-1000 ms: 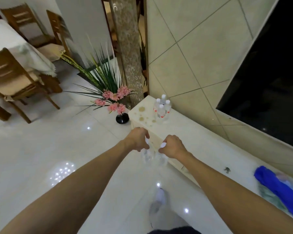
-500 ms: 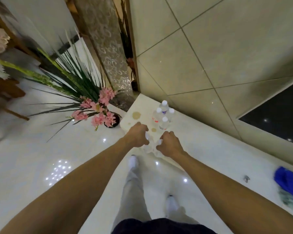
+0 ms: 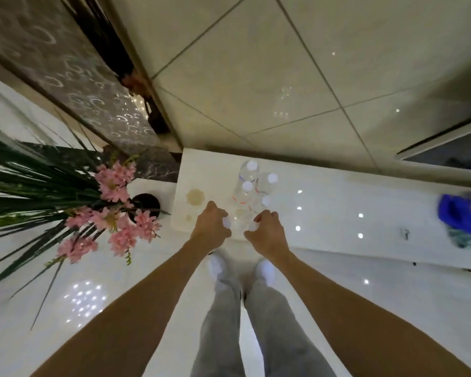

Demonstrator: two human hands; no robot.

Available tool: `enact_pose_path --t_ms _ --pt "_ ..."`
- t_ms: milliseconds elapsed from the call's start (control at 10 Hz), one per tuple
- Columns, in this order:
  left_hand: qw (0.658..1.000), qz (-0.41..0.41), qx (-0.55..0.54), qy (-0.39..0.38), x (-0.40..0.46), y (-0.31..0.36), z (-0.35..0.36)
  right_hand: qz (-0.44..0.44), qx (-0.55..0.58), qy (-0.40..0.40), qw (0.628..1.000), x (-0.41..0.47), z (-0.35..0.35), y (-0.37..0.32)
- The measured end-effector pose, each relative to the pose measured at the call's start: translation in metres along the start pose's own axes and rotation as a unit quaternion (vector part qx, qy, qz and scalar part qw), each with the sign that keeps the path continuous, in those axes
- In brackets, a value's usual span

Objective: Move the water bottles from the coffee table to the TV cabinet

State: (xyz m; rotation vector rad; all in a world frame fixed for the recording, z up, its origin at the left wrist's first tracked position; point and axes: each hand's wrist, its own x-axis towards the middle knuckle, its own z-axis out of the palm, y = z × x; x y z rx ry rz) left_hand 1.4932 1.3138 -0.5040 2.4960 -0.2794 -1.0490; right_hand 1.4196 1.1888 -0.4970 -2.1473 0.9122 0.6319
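Observation:
I stand at the left end of the white TV cabinet point(image 3: 324, 213). My left hand point(image 3: 210, 229) is closed around the neck of a clear water bottle point(image 3: 227, 222) with a white cap. My right hand point(image 3: 267, 232) grips a second clear bottle point(image 3: 252, 226) the same way. Both bottles hang over the cabinet's front edge; whether their bases touch the top I cannot tell. Just behind them several clear, white-capped bottles point(image 3: 246, 186) stand upright in a tight cluster on the cabinet top.
A black vase of pink flowers and long green leaves point(image 3: 112, 213) stands on the floor just left of the cabinet. A blue cloth point(image 3: 460, 216) lies on the cabinet far right. Brownish stains point(image 3: 195, 197) mark the top near my left hand. A tiled wall rises behind.
I have walked up to the cabinet and the view has tilted down. Both hands have carried their bottles forward over the cabinet's front edge, close to the standing cluster.

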Motion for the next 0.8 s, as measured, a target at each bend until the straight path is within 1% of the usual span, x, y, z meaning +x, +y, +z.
enact_pose_path --t_ms 100,300,500,600,700,800 --pt "1.0 0.013 0.008 -0.01 0.029 -0.007 0.004 0.026 0.021 0.018 0.999 0.018 0.017 0.002" --pt "0.996 0.064 0.039 -0.041 0.066 -0.015 0.012 0.089 0.082 0.047 0.992 0.041 0.037 0.008" --pt "0.996 0.083 0.027 -0.036 0.079 -0.017 0.023 0.103 0.125 0.073 0.984 0.052 0.043 0.015" --pt "0.994 0.1 0.034 -0.036 0.077 -0.012 0.028 0.096 0.116 0.078 0.985 0.051 0.043 0.019" --pt "0.991 0.111 0.044 -0.056 0.065 -0.005 0.026 0.093 0.094 0.072 0.989 0.039 0.037 0.019" --pt "0.991 0.114 0.052 -0.052 0.055 0.001 0.018 0.099 0.068 0.064 0.991 0.03 0.027 0.02"
